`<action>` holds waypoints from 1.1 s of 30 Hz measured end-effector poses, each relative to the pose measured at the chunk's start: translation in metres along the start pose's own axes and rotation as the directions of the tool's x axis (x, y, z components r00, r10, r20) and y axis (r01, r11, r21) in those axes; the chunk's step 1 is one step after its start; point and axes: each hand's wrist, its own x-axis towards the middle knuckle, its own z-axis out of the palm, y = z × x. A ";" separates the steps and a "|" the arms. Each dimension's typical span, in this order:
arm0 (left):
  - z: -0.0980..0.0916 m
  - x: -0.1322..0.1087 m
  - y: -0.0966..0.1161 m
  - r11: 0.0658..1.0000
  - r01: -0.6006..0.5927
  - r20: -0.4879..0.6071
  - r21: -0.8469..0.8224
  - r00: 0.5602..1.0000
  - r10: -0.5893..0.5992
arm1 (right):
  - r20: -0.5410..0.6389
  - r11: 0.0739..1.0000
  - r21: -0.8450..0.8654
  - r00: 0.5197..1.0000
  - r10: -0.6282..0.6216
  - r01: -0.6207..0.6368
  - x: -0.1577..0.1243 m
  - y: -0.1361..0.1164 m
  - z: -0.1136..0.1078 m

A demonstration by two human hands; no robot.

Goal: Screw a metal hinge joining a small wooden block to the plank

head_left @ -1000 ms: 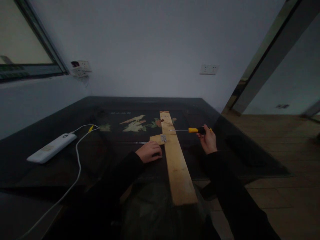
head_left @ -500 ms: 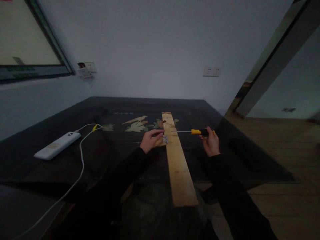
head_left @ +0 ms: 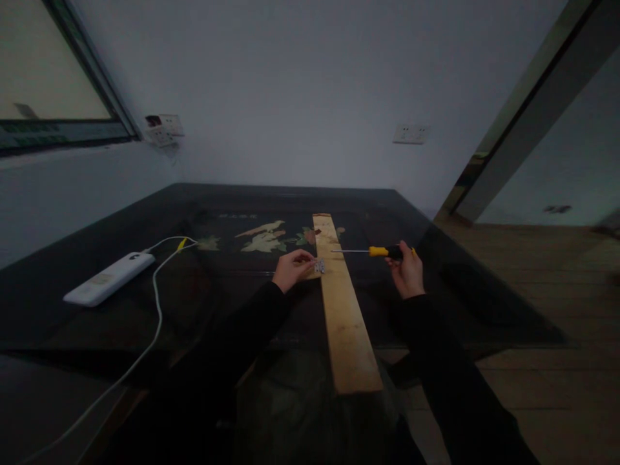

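A long pale wooden plank (head_left: pixel 343 310) lies lengthwise on the dark table (head_left: pixel 232 303), its near end sticking out over the table's front edge. A small metal hinge (head_left: pixel 320 265) sits at the plank's left edge, joined to a short wooden piece mostly hidden under my left hand (head_left: pixel 292 268). That hand's fingers are curled, pinched close to the hinge; what they hold is too small to see. My right hand (head_left: pixel 407 274) grips the yellow and black handle of a screwdriver (head_left: pixel 375 251), its thin shaft pointing left, level above the plank.
A white power bank (head_left: pixel 109 279) with a white cable (head_left: pixel 155 290) lies at the table's left. The tabletop has an inlaid bird and leaf picture (head_left: pixel 264 237). Wall sockets (head_left: pixel 162 129) and a window are at left. Wooden floor and a doorway lie to the right.
My left hand has lifted from the table beside the plank and moved forward onto the short wooden piece at the hinge. The right hand and screwdriver have stayed almost in place.
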 end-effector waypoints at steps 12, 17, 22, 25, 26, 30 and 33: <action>0.003 -0.003 -0.004 0.996 -0.037 0.067 0.087 0.997 0.031 | 0.009 1.000 -0.006 1.000 -0.012 0.012 0.000 0.002 -0.001; 0.003 -0.002 -0.009 0.996 -0.046 0.068 0.081 0.997 0.040 | 0.022 1.000 -0.011 0.999 -0.024 0.024 0.001 0.004 -0.002; 0.002 -0.001 -0.008 0.994 -0.060 0.086 0.097 0.995 0.052 | 0.015 1.000 -0.003 1.000 -0.018 0.018 0.001 0.003 -0.002; 0.002 -0.001 -0.009 0.993 -0.063 0.100 0.102 0.994 0.053 | 0.013 1.000 0.003 1.000 -0.023 0.023 0.000 0.002 -0.001; 0.002 -0.001 -0.010 0.993 -0.061 0.101 0.097 0.994 0.051 | 0.012 1.000 0.004 1.000 -0.024 0.024 0.000 0.002 -0.001; 0.003 0.000 -0.017 0.996 -0.053 0.109 0.071 0.993 0.045 | 0.043 0.997 0.024 0.996 -0.077 0.076 -0.003 -0.001 0.006; 0.003 0.000 -0.020 0.995 -0.060 0.117 0.082 0.992 0.050 | 0.078 0.986 0.030 0.983 -0.167 0.165 -0.011 -0.007 0.015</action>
